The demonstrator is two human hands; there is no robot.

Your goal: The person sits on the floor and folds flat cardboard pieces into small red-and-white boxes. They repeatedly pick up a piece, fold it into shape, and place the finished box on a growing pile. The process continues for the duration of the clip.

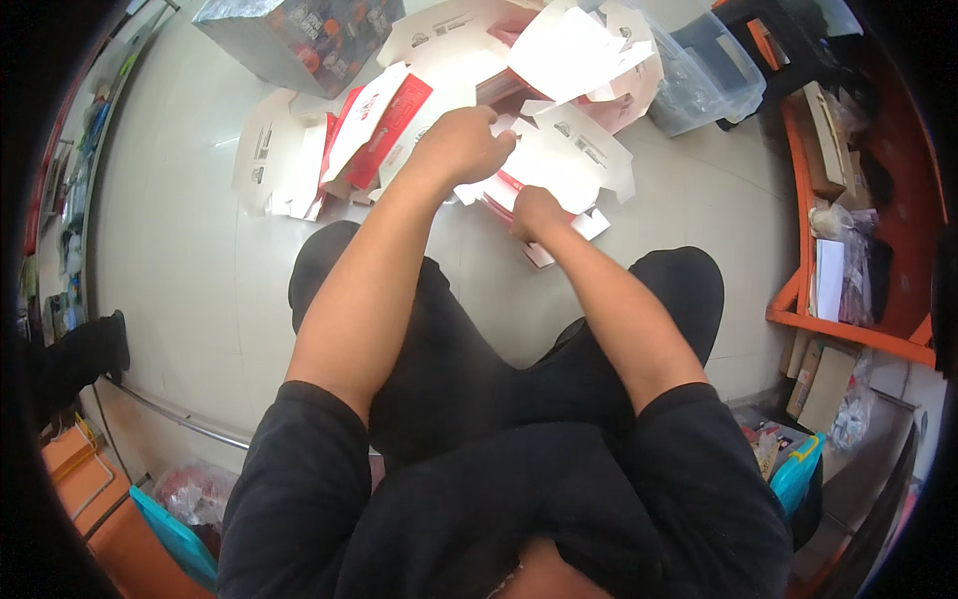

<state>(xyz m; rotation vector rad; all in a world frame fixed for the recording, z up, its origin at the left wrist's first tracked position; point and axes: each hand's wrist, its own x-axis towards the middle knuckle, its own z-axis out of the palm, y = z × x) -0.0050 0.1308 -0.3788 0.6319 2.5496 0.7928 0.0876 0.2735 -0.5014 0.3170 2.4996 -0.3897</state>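
A red and white cardboard box (571,150), partly unfolded with its white flaps spread, lies on the floor in front of my knees. My right hand (537,213) is closed on the box's near red edge, its fingertips mostly hidden. Further left, my left hand (465,146) reaches over the same box's left side. Its fingers are curled beside the white flaps, and what they pinch, if anything, does not show. Another red and white box (384,125) lies tilted just left of my left hand.
More opened white cartons (444,45) overlap behind my hands. A bulky silver-grey printed package (309,45) stands at the far left. Right of the cartons is a clear plastic bin (699,75). An orange shelf (848,334) borders the right side, and a stocked rack (75,200) the left.
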